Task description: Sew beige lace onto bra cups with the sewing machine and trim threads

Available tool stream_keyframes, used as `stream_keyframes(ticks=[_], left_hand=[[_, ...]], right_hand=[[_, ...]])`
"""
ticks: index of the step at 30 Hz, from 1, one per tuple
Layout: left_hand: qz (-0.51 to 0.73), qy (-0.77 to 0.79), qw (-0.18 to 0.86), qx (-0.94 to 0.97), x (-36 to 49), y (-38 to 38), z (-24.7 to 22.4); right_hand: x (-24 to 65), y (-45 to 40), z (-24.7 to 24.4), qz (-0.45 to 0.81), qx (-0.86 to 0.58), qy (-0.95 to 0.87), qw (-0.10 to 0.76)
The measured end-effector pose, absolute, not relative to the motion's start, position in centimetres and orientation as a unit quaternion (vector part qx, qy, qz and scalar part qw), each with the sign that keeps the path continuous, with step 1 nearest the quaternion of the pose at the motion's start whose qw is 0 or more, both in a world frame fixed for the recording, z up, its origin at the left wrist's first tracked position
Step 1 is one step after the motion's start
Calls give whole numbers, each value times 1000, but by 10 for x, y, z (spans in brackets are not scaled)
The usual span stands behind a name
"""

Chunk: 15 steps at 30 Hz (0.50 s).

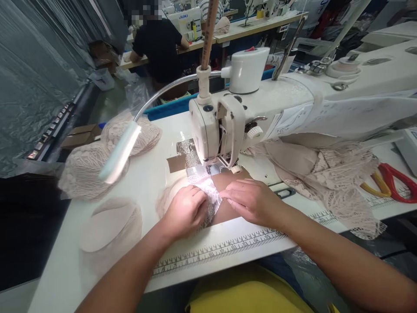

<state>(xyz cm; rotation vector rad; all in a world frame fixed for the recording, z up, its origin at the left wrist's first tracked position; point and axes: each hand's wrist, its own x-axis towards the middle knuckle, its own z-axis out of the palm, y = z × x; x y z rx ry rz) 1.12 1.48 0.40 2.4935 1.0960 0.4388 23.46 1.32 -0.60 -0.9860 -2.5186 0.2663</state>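
Note:
A piece of pale pink lace fabric (211,190) lies under the needle area of a white sewing machine (211,126). My left hand (186,208) is closed on the lace from the left, its fingers curled in. From the right, my right hand (249,201) pinches the lace's right edge between thumb and fingers. Beneath the lace a brown plate (228,213) shows on the machine bed. Part of the fabric is hidden under my left hand, and the needle tip is too small to make out.
Beige lace cups (94,169) are heaped at the left, with a smooth cup (107,226) nearer me. An LED lamp (120,152) hangs over them. More lace (345,174) and red-handled scissors (399,182) lie right. A ruler strip (224,250) edges the table. A person (158,48) sits ahead.

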Motion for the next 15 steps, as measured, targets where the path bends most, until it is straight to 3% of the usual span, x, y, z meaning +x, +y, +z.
stream_keyframes(ticks=[5, 15], left_hand=[[166, 400, 228, 872, 8, 15, 4], [125, 337, 132, 924, 14, 11, -2]], right_hand=[[227, -4, -12, 83, -347, -929, 99], [229, -16, -15, 74, -361, -921, 127]])
